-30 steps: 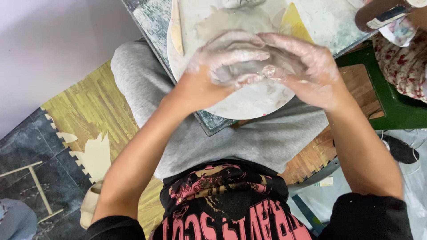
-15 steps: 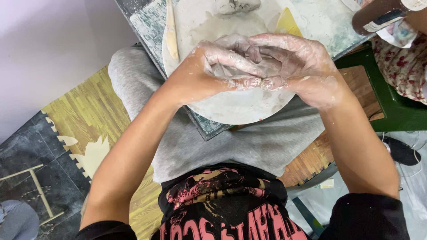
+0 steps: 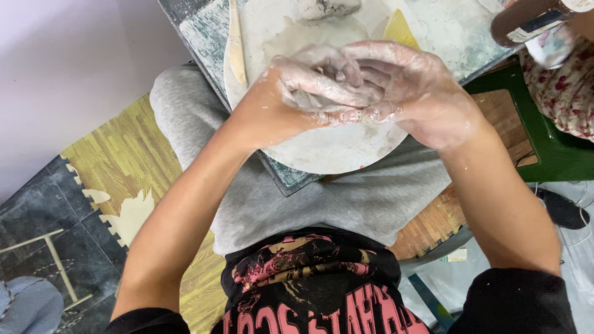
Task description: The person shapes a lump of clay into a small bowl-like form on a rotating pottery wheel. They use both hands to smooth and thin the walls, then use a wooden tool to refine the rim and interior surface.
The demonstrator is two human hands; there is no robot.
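Observation:
Both of my hands are coated in wet grey clay and cupped together around a lump of grey clay (image 3: 322,74) above a round white turntable disc (image 3: 322,151). My left hand (image 3: 288,93) wraps the lump from the left, fingers pointing right. From the right, my right hand (image 3: 411,86) closes over it, its fingers overlapping the left ones. Most of the lump is hidden between the palms. A wooden modelling stick (image 3: 235,43) lies on the disc's left edge. Another grey clay piece (image 3: 328,7) sits at the top of the disc.
The disc rests on a clay-smeared board (image 3: 204,31) over my lap in grey trousers (image 3: 346,198). A yellow piece (image 3: 399,28) lies on the board. Another person's arm with a floral garment (image 3: 563,80) is at the upper right, by a green stool (image 3: 544,148). Wood-pattern foam mats (image 3: 117,167) cover the floor.
My clasped hands have stayed over the disc while kneading; the fingers have shifted slightly around the clay and the view has drifted a little.

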